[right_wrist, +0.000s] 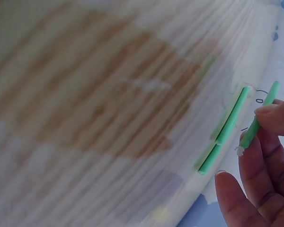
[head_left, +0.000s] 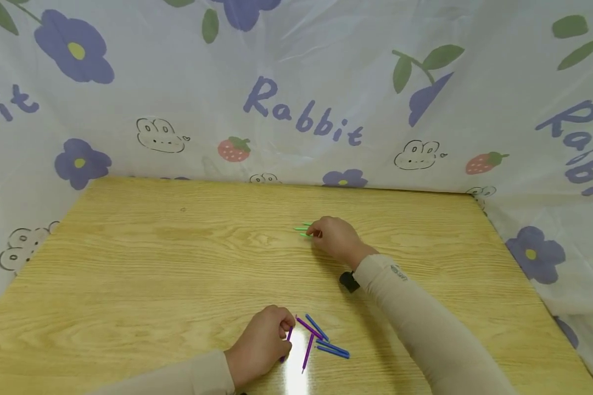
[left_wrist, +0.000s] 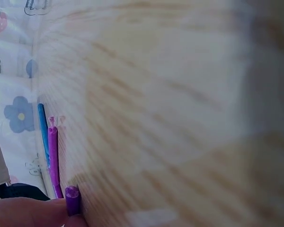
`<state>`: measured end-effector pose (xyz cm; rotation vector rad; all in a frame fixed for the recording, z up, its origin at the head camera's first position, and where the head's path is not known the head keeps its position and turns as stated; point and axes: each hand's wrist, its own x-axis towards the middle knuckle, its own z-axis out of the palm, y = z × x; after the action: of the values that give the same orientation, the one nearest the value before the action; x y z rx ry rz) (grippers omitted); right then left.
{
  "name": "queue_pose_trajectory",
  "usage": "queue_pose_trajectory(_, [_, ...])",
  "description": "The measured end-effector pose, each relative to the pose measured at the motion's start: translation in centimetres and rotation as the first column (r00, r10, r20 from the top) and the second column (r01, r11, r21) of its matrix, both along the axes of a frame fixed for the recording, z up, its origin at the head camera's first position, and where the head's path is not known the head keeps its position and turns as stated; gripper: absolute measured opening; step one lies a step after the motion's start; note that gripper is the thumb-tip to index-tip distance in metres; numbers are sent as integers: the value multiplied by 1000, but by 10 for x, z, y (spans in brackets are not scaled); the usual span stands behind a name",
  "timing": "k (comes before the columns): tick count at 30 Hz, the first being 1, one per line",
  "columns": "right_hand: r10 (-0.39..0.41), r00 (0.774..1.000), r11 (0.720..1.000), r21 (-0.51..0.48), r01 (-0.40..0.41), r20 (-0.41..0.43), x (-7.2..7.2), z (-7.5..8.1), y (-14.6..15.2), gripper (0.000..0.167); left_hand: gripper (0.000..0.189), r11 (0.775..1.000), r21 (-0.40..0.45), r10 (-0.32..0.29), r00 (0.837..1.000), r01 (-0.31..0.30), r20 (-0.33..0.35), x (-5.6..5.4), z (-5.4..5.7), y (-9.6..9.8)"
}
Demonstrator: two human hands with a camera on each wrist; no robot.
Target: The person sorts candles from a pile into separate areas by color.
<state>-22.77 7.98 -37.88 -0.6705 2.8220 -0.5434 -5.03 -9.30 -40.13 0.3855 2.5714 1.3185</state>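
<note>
Thin candles with short wicks lie on the wooden table [head_left: 192, 263]. My right hand [head_left: 336, 238], toward the far side, pinches a green candle [right_wrist: 259, 118] between thumb and fingers. In the right wrist view, other green candles [right_wrist: 233, 116] lie on the tabletop just beside it. Nearer the front, my left hand [head_left: 259, 346] holds a purple candle [left_wrist: 73, 201] low over the wood, its lower part hidden by the fingers in the left wrist view. Right of that hand are two more purple candles [head_left: 308, 351] and several blue candles [head_left: 333, 352], some overlapping.
A white sheet [head_left: 296, 71] printed with flowers, rabbits and strawberries hangs behind the table and along its sides. A small black object [head_left: 348, 282] shows under the right wrist. The right forearm [head_left: 425, 334] reaches across the table's right half.
</note>
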Motion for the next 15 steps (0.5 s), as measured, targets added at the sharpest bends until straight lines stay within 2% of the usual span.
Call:
queue_pose_trajectory(10, [10,1000,999,48,-8,-28,-11,-4,-5,22,30,1000,-1,9,1000,-9,-13,0,0,-1])
queue_pose_trajectory(15, [-12,1000,997,72,13,-22,-13,-3,-7,23,30,1000,3,6,1000,-6,-5,0,1,0])
